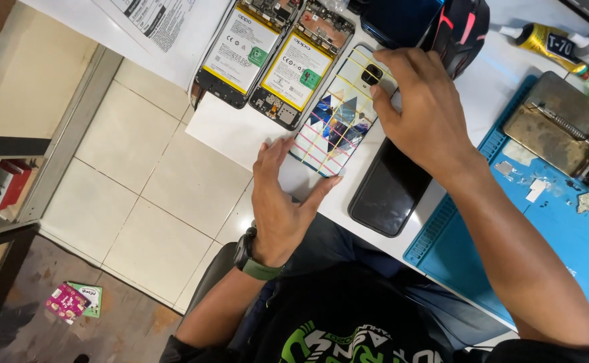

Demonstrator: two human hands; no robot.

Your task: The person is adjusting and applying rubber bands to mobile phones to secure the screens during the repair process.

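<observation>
Far to my left the room drops away to a pale tiled floor [133,168], with two small card packets [74,300] lying on a darker patch near me. I work at a white table [230,128]. At its far left edge lies a printed sheet [156,20], then two opened phones [274,57] side by side, batteries showing. Just right of them lies the patterned cover [338,114], tilted, its near end pointing at me. My left hand [282,202] rests flat on the table, fingers spread and gripping nothing, thumb and forefinger touching the cover's near end. My right hand [425,111] presses its fingers on the cover's far end, not clamped round it. Under that wrist lies a black phone [388,191]. Further right sits a blue mat [563,235], with a metal plate [560,121] and a glue tube [543,42] beyond.
</observation>
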